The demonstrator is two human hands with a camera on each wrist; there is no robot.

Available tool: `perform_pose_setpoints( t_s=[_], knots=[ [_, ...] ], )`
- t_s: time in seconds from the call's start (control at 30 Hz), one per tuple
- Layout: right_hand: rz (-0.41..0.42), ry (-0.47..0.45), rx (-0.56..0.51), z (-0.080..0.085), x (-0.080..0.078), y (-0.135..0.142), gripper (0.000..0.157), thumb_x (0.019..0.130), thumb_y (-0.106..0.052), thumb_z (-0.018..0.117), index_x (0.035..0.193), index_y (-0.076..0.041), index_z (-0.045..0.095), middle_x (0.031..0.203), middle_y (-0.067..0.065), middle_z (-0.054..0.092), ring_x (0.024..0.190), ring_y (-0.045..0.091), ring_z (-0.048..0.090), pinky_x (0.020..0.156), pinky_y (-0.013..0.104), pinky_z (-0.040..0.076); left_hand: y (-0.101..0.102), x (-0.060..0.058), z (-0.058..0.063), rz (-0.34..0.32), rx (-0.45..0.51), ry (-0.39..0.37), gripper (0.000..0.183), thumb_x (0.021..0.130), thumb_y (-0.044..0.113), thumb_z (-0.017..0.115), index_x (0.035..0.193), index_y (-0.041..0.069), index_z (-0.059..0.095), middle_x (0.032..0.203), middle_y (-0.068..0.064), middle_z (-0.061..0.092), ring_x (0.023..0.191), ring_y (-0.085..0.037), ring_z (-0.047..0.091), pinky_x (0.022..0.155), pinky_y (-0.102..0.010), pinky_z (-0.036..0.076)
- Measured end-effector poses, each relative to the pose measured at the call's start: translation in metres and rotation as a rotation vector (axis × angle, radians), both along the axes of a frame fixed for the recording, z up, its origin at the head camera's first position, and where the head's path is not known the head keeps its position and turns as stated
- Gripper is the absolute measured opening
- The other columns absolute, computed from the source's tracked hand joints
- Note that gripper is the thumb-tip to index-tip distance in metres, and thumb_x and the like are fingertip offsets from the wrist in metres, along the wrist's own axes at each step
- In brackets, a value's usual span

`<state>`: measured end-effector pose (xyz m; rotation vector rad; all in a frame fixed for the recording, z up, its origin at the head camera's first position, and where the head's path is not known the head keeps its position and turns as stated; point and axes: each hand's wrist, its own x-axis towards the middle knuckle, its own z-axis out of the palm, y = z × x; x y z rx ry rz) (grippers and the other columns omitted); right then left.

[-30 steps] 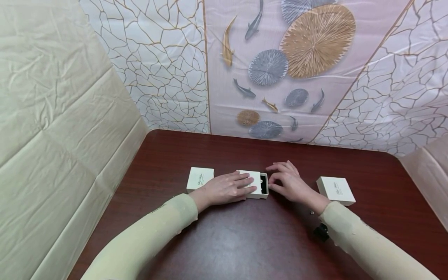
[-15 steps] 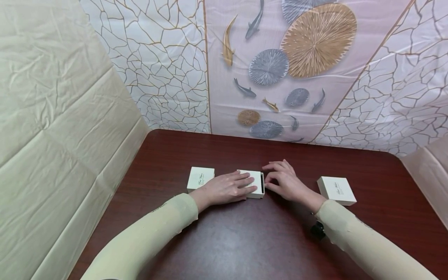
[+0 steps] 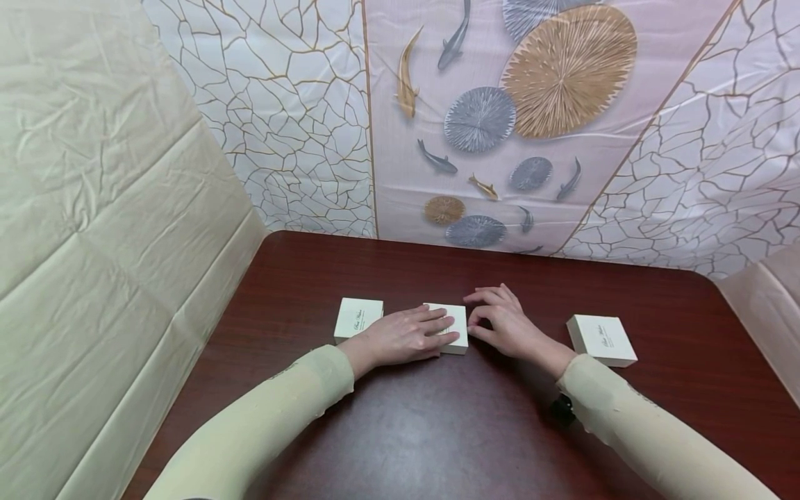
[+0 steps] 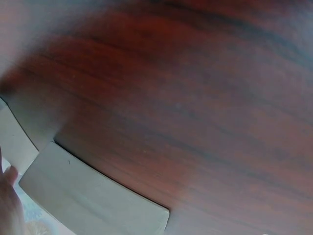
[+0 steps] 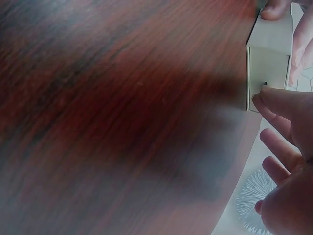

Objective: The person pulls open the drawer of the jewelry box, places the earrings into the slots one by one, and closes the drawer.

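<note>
A small white sliding jewelry box [image 3: 459, 323] lies in the middle of the table, its drawer flush inside the sleeve. My left hand [image 3: 406, 337] holds it, fingers stretched over the top. In the right wrist view the left thumb [image 5: 275, 11] presses the box's near side. At the box's right end, my right hand [image 3: 509, 326] has thumb and index finger brought close together. Their tips touch the end face [image 5: 269, 63] around a small dark notch, with the other fingers loosely bent.
Another white box [image 3: 357, 318] with printed lettering lies left of the left hand, partly hidden behind it. A third white box [image 3: 603, 340] sits to the right, beyond the right wrist. The dark red-brown table [image 3: 400, 430] ends at a patterned cloth backdrop [image 3: 478, 167].
The drawer with its black insert stuck out to the right and has slid fully into the sleeve. My right hand has moved left with it; the left hand has stayed put.
</note>
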<state>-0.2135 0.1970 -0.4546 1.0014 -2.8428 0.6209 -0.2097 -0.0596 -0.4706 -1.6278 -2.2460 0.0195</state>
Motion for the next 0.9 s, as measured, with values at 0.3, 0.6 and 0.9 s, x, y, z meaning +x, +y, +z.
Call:
perform_pose_setpoints(
  t_s=[0.3,0.6,0.9],
  knots=[
    [-0.024,0.010,-0.003,0.005,0.003,0.006,0.012,0.081,-0.022,0.078,0.079,-0.023,0.066,0.127,0.010,0.059,0.129,0.035,0.041,0.109,0.068,0.015,0.001,0.000,0.000,-0.003,0.007,-0.003,0.044,0.095,0.036,0.059,0.136,0.021,0.056,0.139,-0.005,0.055,0.132,-0.023,0.048,0.107,-0.041,0.041],
    [-0.053,0.019,0.034,0.022,0.011,0.032,0.020,0.083,-0.028,0.076,0.098,-0.015,0.070,0.129,0.011,0.058,0.125,0.032,0.044,0.111,0.062,0.018,-0.001,0.001,0.006,0.013,0.028,-0.042,0.050,0.092,0.039,0.062,0.137,0.019,0.055,0.140,-0.007,0.054,0.132,-0.025,0.048,0.108,-0.041,0.040],
    [-0.073,0.032,0.082,0.034,0.025,0.079,0.038,0.086,-0.028,0.073,0.118,-0.010,0.066,0.133,0.014,0.055,0.126,0.037,0.043,0.098,0.059,0.035,-0.007,0.013,0.019,0.025,0.021,-0.045,0.055,0.091,0.043,0.062,0.139,0.017,0.053,0.142,-0.009,0.052,0.132,-0.026,0.047,0.107,-0.042,0.040]
  ],
)
